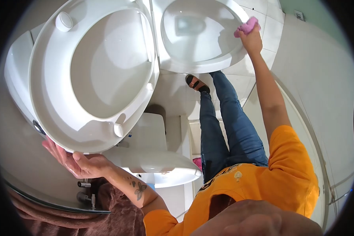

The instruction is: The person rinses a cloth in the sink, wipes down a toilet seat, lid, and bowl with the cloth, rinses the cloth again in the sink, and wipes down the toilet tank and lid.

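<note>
Orange shirt (275, 181) in foreground, a person grips a pink cloth (247, 27) in the right hand (253, 41) at the toilet bowl (200, 66), left hand (82, 163) uncurled against the raised seat (51, 78); should that loose support slip, the seat could fall.

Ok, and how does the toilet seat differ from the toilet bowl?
Pose: the toilet seat is raised, its underside showing, while the toilet bowl lies open. Shape: the seat is a ring with stubby bumpers, the bowl a deep hollow. Hands: the left hand is at the seat's edge; the right hand holds a pink cloth at the bowl's rim. Both are white and glossy.
</note>
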### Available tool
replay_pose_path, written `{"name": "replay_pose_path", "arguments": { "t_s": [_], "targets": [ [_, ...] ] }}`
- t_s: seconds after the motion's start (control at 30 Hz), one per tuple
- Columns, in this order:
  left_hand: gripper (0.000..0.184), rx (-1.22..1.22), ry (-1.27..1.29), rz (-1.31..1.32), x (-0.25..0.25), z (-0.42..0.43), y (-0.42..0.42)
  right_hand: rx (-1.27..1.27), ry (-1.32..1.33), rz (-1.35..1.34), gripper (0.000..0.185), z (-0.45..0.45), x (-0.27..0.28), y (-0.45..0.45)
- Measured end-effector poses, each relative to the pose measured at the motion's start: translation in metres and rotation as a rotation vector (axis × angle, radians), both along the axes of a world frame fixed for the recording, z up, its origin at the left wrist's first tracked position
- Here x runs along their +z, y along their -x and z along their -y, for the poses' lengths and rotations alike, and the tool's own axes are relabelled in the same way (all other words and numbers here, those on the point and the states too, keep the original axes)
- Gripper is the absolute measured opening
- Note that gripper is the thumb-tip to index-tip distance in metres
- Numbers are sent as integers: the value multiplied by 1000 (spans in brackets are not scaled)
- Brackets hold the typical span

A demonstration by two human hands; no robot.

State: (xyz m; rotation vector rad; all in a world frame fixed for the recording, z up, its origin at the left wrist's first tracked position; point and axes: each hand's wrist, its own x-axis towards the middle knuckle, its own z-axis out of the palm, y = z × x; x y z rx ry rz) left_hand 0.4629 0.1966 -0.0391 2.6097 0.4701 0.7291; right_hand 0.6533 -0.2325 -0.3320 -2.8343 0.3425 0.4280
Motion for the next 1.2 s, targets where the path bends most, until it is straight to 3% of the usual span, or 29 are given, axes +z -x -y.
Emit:
{"name": "replay_pose_path", "arguments": {
  "t_s": [0.13,0.2,0.27,0.33,0.47,0.53,0.57,0.6,0.67,0.77,0.93,1.07,1.2],
  "targets": [
    [39,-24,-18,-6,0,-2,-1,-305,41,-153,80,20,-4,42],
    [39,1,11,22,-1,0,-2,-453,-84,-366,67,42,-9,63],
    [43,9,-40,-15,0,1,-3,-269,-118,-807,58,47,19,72],
    [44,34,-47,-5,-1,3,-4,-226,-124,-807,58,33,33,70],
    [41,55,6,16,-1,5,-3,265,-259,-273,59,-19,1,26],
    [41,65,13,24,-1,4,-1,275,-387,112,56,-93,4,-9],
    [42,60,-14,4,0,3,0,458,-555,339,49,-125,7,-27],
    [42,54,-42,-17,1,1,0,544,-490,498,35,-164,15,-38],
    [43,66,-34,-13,0,2,-1,533,-454,551,24,-219,9,-51],
    [44,81,-5,9,-1,6,-2,662,-256,337,23,-247,-14,-34],
    [48,97,-51,-59,2,5,-2,954,-382,363,25,-242,-20,-28],
    [47,132,-25,-10,-3,10,-7,1030,-361,175,21,-243,-6,-58],
    [48,149,-23,20,-2,7,-5,852,-641,253,19,-235,-20,-33]
  ]
}}
